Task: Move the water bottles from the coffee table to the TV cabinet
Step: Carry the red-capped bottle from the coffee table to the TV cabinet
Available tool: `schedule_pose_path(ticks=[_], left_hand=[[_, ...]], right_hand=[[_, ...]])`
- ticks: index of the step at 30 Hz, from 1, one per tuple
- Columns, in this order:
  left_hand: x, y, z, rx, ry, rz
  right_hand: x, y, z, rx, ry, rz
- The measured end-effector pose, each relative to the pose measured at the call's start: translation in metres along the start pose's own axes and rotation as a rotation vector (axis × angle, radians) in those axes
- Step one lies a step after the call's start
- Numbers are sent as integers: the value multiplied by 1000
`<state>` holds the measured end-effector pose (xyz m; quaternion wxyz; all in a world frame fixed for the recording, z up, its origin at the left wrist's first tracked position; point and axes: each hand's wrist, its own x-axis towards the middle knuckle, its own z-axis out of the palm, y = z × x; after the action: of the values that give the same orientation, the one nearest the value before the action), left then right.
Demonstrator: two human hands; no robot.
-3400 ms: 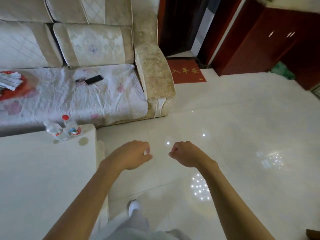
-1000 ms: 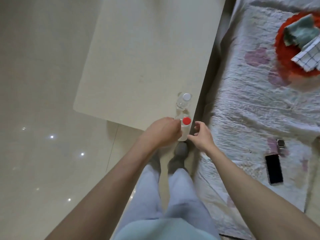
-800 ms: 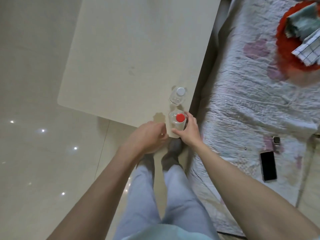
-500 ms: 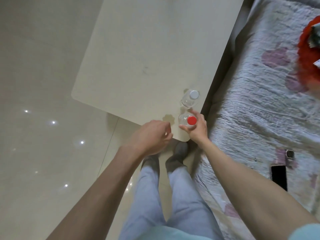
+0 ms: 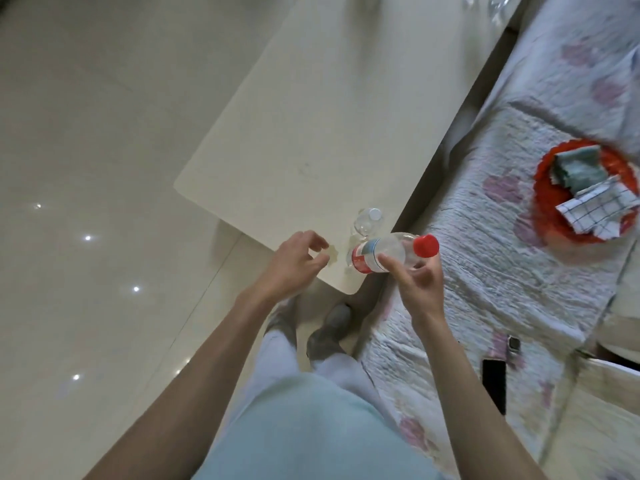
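Observation:
My right hand (image 5: 417,282) grips a clear water bottle with a red cap (image 5: 384,254), lifted off the table and tilted, cap pointing right. A second clear bottle with a white cap (image 5: 367,221) stands upright near the corner of the cream coffee table (image 5: 322,126). My left hand (image 5: 296,263) hovers over the table's near edge, fingers loosely spread and holding nothing, a short way left of both bottles. A pale wet mark lies on the table beside my left fingers. The TV cabinet is out of view.
A sofa with a white quilted cover (image 5: 512,265) runs along the table's right side. On it sit a red tray with folded cloths (image 5: 585,195), a black phone (image 5: 494,381) and a small watch (image 5: 513,344). Glossy tile floor (image 5: 86,168) spreads to the left.
My right hand has lifted the red-capped bottle off the table and tipped it sideways. My left hand has opened its fingers and drawn slightly left. The white-capped bottle has stayed put.

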<state>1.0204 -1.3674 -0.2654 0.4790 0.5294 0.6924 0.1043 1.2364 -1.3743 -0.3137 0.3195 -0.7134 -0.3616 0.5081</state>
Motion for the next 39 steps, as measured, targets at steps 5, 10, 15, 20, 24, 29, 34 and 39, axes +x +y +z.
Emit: schedule_pose_path(ticks=[5, 10, 15, 20, 24, 29, 34, 39], left_hand=[[-21, 16, 6, -407, 129, -132], [-39, 24, 4, -780, 121, -199], [-59, 17, -21, -1134, 173, -137], [-79, -8, -51, -1134, 198, -113], [-95, -47, -78, -1112, 185, -115], [-118, -111, -126, -1076, 170, -130], [-156, -176, -188, -967, 296, -71], [-200, -222, -250, -863, 482, 51]], right_hand=[[-42, -72, -8, 2, -85, -155], [-67, -122, 6, -68, -179, -333], [-83, -147, 40, -233, -216, -519], [-107, -163, 81, -425, -268, -646], [-131, -169, 127, -536, -276, -702], [-168, -179, 198, -647, -288, -823], [-208, -192, 273, -564, -308, -839], [-250, -207, 345, -509, -368, -894]])
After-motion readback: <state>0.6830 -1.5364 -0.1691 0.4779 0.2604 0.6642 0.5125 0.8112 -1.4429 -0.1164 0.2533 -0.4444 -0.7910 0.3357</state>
